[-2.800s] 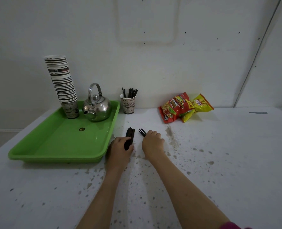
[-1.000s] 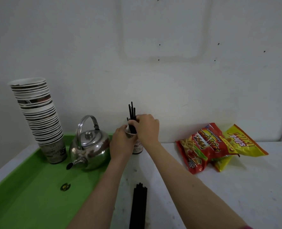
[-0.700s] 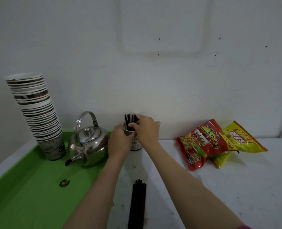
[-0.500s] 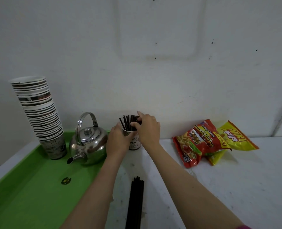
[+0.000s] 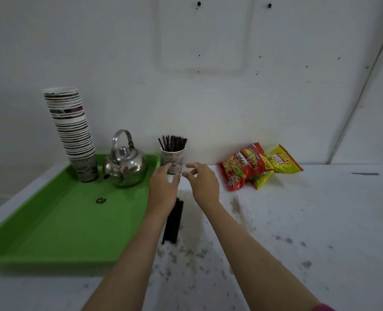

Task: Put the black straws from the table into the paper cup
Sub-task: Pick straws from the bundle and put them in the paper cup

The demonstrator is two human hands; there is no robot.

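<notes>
A printed paper cup (image 5: 174, 160) stands by the wall with several black straws (image 5: 173, 143) upright in it. On the white table (image 5: 298, 221) lies a bundle of black straws (image 5: 173, 222), between my forearms and just right of the green tray. My left hand (image 5: 163, 188) hovers in front of the cup, fingers spread, holding nothing. To its right my right hand (image 5: 202, 184) is also open and empty. Both hands are a little short of the cup, above the far end of the bundle.
A green tray (image 5: 58, 221) at the left holds a steel kettle (image 5: 125, 166) and a tall stack of paper cups (image 5: 72, 131). Red and yellow snack bags (image 5: 253, 166) lie at the right by the wall. Dark specks mark the table.
Both hands have let go of the cup and straws and drawn back toward me. The straws now stand loose in the cup. The bundle on the table has not moved.
</notes>
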